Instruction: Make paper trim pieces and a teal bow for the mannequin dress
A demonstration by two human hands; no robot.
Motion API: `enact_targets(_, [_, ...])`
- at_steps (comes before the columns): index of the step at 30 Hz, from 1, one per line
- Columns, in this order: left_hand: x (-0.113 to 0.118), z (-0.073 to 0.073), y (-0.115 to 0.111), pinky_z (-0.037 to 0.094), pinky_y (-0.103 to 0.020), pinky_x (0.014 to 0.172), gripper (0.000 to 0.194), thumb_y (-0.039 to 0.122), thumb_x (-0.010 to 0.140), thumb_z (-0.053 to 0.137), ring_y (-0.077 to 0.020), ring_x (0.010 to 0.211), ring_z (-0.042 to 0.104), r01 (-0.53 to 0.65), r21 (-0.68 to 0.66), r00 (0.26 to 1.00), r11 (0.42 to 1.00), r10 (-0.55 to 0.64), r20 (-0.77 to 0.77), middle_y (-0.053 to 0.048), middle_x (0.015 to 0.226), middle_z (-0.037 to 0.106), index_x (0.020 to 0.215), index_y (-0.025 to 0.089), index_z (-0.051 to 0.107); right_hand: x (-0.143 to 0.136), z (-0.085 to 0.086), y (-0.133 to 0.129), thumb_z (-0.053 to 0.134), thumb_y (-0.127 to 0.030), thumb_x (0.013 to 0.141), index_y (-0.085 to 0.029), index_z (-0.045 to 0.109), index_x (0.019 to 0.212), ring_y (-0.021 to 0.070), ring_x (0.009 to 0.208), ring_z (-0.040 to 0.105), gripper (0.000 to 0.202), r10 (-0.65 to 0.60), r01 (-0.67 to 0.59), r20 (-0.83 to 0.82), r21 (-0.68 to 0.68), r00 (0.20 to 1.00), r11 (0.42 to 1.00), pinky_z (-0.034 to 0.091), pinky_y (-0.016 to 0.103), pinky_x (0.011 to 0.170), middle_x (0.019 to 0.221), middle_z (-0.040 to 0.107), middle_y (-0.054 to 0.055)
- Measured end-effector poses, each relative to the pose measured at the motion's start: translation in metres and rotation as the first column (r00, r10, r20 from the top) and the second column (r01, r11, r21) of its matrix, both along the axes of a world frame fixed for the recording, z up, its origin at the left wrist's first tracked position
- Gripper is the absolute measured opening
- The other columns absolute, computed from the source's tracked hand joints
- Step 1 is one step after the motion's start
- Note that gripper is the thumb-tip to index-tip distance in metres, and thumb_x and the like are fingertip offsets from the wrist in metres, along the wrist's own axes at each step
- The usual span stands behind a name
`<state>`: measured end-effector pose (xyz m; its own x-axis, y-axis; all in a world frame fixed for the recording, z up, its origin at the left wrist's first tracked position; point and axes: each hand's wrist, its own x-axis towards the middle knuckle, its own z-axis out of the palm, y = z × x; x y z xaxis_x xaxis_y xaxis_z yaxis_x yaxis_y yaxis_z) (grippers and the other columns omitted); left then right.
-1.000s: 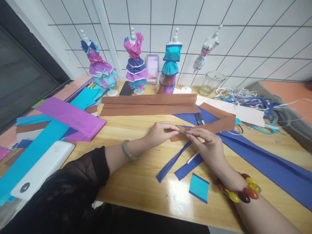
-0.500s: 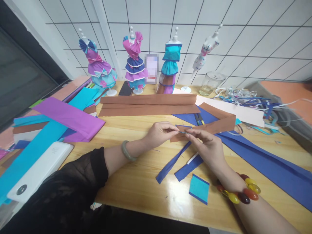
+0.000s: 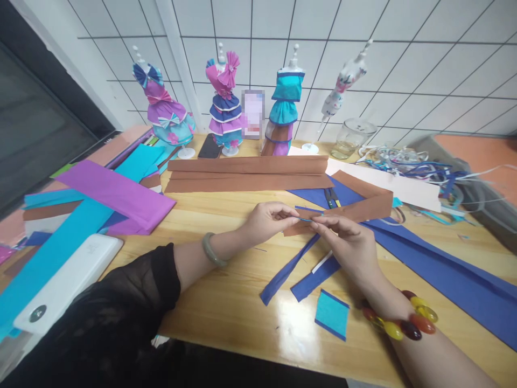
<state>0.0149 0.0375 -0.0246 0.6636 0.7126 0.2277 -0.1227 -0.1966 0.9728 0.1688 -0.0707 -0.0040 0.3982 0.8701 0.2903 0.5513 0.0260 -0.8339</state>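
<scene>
A thin blue strip (image 3: 305, 219) is stretched between my two hands over the middle of the table. My left hand (image 3: 271, 222) pinches its left end, fingers closed. At the other end, my right hand (image 3: 350, 237) pinches it between thumb and forefinger. Just behind the fingertips lies a small brown piece (image 3: 294, 229), partly hidden by my hands. Two dark blue strips (image 3: 287, 272) (image 3: 317, 279) lie below my right hand, and nearer me is a turquoise square (image 3: 332, 314) with dark blue edges.
Dressed mini mannequins (image 3: 228, 108) and a bare one (image 3: 343, 81) stand at the back beside a glass jar (image 3: 352, 139). Folded brown material (image 3: 248, 175), black snips (image 3: 332, 198) and long blue material (image 3: 448, 269) lie beyond. Purple material (image 3: 117, 196) and a white device (image 3: 72, 280) are left.
My right hand has moved slightly right, away from my left hand, and more of the thin blue strip shows between them. The view has shifted a little.
</scene>
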Motion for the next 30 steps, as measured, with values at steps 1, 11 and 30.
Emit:
enact_targets(1, [-0.0002, -0.0002, 0.0002, 0.05, -0.023, 0.066, 0.019, 0.029, 0.071, 0.066, -0.0124, 0.073, 0.062, 0.004, -0.002, 1.0, 1.0, -0.004, -0.002, -0.007, 0.082, 0.068, 0.082, 0.013, 0.067, 0.0002, 0.0003, -0.0001, 0.065, -0.032, 0.073, -0.02, 0.07, 0.081, 0.0201, 0.078, 0.064, 0.015, 0.003, -0.003, -0.001, -0.001, 1.0, 1.0, 0.049, 0.035, 0.073, 0.083, 0.071, 0.005])
enact_targets(11, [-0.0005, 0.0002, -0.0004, 0.049, -0.024, 0.064, 0.026, 0.033, 0.069, 0.068, -0.0124, 0.069, 0.062, 0.057, -0.118, 0.998, 0.991, -0.055, 0.019, -0.005, 0.076, 0.067, 0.084, 0.013, 0.066, 0.001, 0.0031, -0.0005, 0.067, -0.031, 0.071, -0.022, 0.07, 0.076, 0.0196, 0.079, 0.064, 0.011, 0.009, -0.009, 0.002, 0.024, 1.0, 1.0, 0.051, 0.033, 0.073, 0.082, 0.071, 0.004])
enact_targets(30, [-0.0026, 0.0045, -0.0008, 0.049, -0.023, 0.062, 0.022, 0.032, 0.068, 0.069, -0.0131, 0.07, 0.061, 0.042, -0.033, 0.998, 0.999, -0.04, 0.041, -0.007, 0.076, 0.067, 0.074, 0.011, 0.068, -0.0014, 0.0052, -0.0008, 0.07, -0.03, 0.068, -0.023, 0.071, 0.074, 0.0196, 0.079, 0.064, 0.009, -0.023, 0.024, -0.091, 0.006, 0.996, 1.0, 0.052, 0.034, 0.075, 0.08, 0.071, 0.004])
